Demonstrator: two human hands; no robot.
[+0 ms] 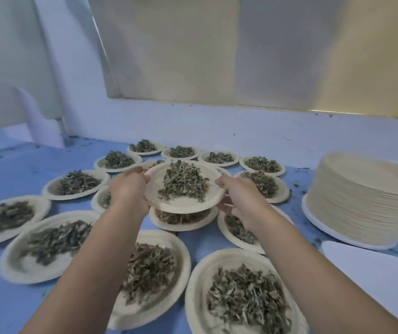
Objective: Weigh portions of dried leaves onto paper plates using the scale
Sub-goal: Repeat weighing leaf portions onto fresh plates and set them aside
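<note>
Gripping a paper plate by its left rim with the left hand, thumb over the edge, fingers curled beneath. Pinching the opposite rim with the right hand, thumb on top, remaining fingers under the plate and partly hidden. Held roughly level between both hands, clear of the blue table, with a heap of dried leaves piled at its middle.

Directly below that load, a second filled plate, seen only at its near rim. Under the right wrist, a third filled plate. Just outside the right hand, a fourth filled plate. Beneath the left hand, a half-hidden plate. Outward from the left knuckles, a leaf-laden plate.

Beyond the fingertips of both hands, near the wall, a back row of filled plates.

Back toward the elbows, beside and under the forearms, three large filled plates, blurred.

Well off to the outside of the right hand, a tall stack of empty plates on a white round base. Nearer, beside the right forearm, a flat white shape, impossible to identify.
</note>
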